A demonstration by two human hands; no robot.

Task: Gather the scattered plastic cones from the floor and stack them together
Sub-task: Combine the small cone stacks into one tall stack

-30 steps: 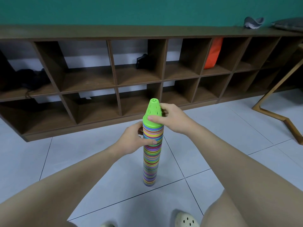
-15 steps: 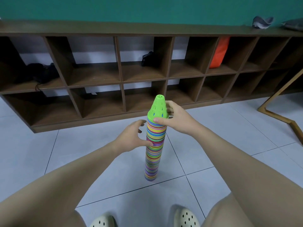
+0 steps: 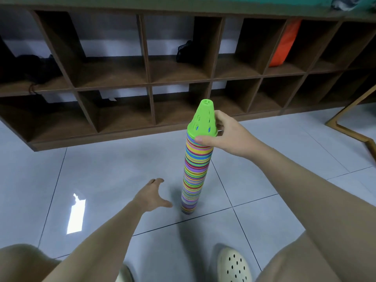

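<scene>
A tall stack of many-coloured plastic cones stands upright on the tiled floor, topped by a green perforated cone. My right hand holds the stack at its top, thumb on the front just under the green cone's rim and fingers round the back. My left hand hovers low beside the stack's base, fingers spread, touching nothing. No loose cones are in sight on the floor.
A long brown cubby shelf runs along the wall behind the stack, holding an orange bag and dark items. A wooden furniture leg stands at the right. My feet in pale clogs are at the bottom.
My left hand let go of the stack's upper part and dropped down to the left, near its base. The right hand kept its hold at the top.
</scene>
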